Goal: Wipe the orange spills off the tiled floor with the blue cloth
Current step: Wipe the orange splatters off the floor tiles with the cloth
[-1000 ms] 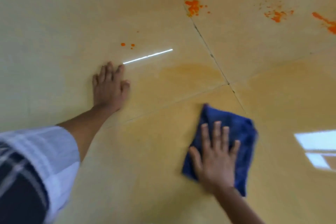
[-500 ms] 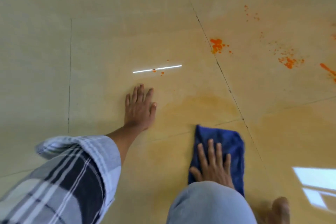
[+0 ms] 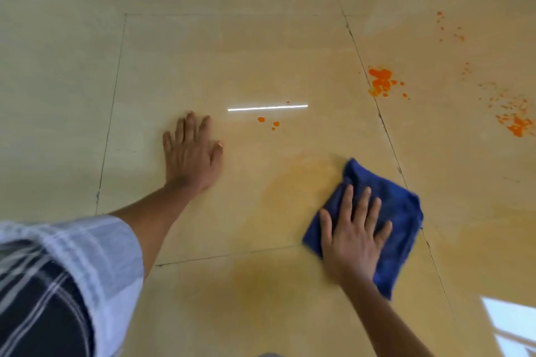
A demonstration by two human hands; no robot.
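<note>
Wiping in progress, spills remaining

Your right hand point(image 3: 352, 236) pressed flat, fingers straight, on the blue cloth point(image 3: 388, 211) on the tiled floor point(image 3: 261, 52); left hand point(image 3: 193, 153) braced open. Dragging the soiled cloth risked re-smearing residue toward the orange spills point(image 3: 380, 81).

Glossy beige floor tiles point(image 3: 232, 61) with dark grout, reflecting window light point(image 3: 510, 324)

cloth point(image 3: 385, 206): deep blue, plain, no pattern
floor point(image 3: 203, 52): pale beige glossy tiles with thin dark grout lines
spills point(image 3: 380, 82): bright orange blobs and fine specks toward the floor's far right
drops point(image 3: 261, 119): small orange dots near mid-floor
smear point(image 3: 298, 182): faint yellow-orange haze just left of the cloth
sleeve point(image 3: 72, 269): checked, white, pale blue and black
</note>
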